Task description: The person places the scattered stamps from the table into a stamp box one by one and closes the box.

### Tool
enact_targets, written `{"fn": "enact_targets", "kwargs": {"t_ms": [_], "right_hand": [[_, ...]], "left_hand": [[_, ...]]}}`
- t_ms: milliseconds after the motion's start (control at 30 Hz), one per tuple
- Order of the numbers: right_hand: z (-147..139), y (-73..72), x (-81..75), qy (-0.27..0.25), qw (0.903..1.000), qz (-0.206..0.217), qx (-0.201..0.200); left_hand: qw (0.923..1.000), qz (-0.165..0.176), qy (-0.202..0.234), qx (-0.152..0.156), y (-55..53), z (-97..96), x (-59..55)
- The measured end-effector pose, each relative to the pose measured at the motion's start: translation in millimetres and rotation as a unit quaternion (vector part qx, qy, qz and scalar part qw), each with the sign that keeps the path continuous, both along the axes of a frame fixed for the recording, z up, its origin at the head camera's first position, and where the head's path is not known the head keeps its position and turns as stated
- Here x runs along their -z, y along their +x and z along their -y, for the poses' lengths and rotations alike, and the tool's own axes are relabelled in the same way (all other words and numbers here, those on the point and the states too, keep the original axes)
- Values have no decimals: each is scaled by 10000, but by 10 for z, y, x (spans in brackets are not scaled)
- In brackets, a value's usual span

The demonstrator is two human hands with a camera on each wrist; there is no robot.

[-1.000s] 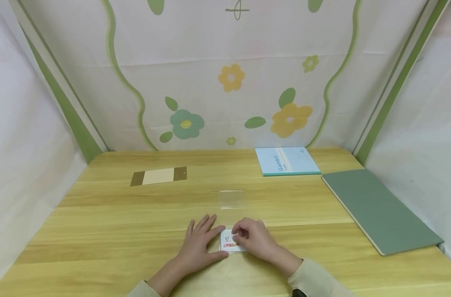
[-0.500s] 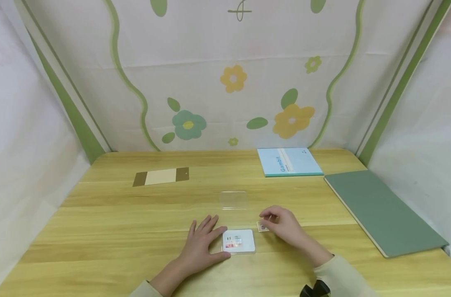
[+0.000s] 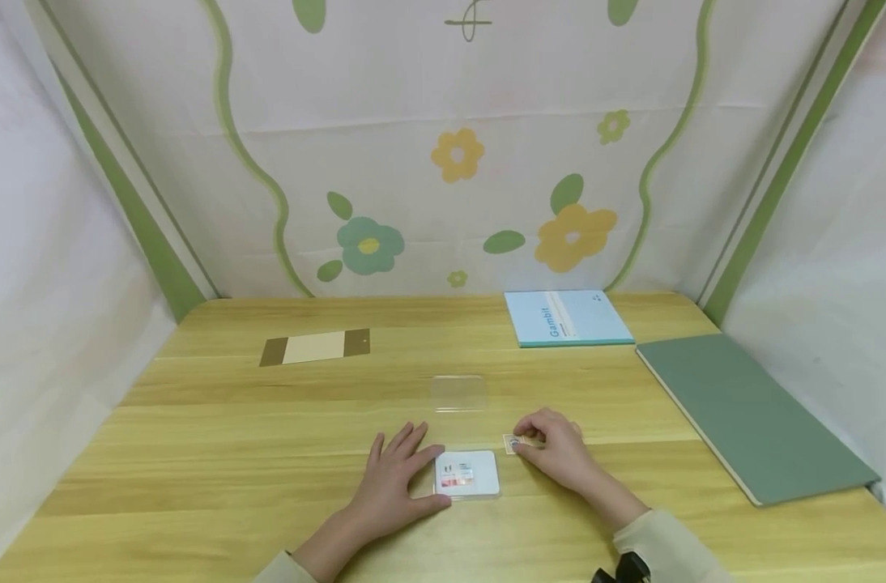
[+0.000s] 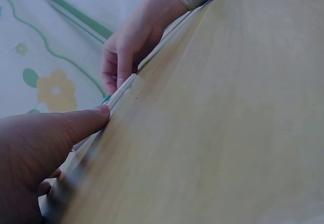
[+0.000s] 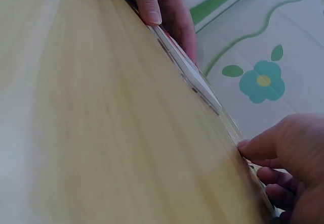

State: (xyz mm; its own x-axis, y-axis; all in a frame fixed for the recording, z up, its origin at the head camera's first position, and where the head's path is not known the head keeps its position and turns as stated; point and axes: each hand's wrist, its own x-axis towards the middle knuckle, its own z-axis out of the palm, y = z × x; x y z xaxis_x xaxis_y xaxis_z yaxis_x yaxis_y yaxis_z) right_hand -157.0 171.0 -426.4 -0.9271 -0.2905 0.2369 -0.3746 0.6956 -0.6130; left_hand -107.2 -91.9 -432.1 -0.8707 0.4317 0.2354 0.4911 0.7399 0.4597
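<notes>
A white card in a shallow clear plastic case (image 3: 484, 478) lies flat near the table's front, with a small coloured print towards its left. My left hand (image 3: 395, 479) grips the case's left end, thumb at the near corner and index finger at the far one. In the right wrist view, that thumb sits on the corner of the white case (image 5: 195, 85). Just right of the case is a small square stamp-like piece (image 3: 509, 447) with a pale border. My right hand (image 3: 557, 453) pinches its right side between thumb and index finger, which partly hide it.
Beyond the case lies a clear rectangular plastic piece (image 3: 458, 393). A brown-and-cream card strip (image 3: 315, 346) is at the back left. At the back right are a light blue notebook (image 3: 581, 318) and a large green folder (image 3: 749, 421). Fabric walls border the table.
My right hand has left the top of the case and moved right, to the small square piece beside it. My left hand has stayed on the case.
</notes>
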Motion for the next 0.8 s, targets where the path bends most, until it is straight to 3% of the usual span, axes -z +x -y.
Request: {"fn": "enact_targets", "kwargs": {"t_ms": [367,667,800], "right_hand": [[22,18,-28,32,10000,54,41],[24,10,-14,-276,9995,5,-181],[25,0,-7,-458,9986,197,-149]], "left_hand": [[9998,-209,19,18,-2,8,5],[10000,-50,-61,8,-1,11,-2],[10000,-64,-57,4,-6,10,4]]}}
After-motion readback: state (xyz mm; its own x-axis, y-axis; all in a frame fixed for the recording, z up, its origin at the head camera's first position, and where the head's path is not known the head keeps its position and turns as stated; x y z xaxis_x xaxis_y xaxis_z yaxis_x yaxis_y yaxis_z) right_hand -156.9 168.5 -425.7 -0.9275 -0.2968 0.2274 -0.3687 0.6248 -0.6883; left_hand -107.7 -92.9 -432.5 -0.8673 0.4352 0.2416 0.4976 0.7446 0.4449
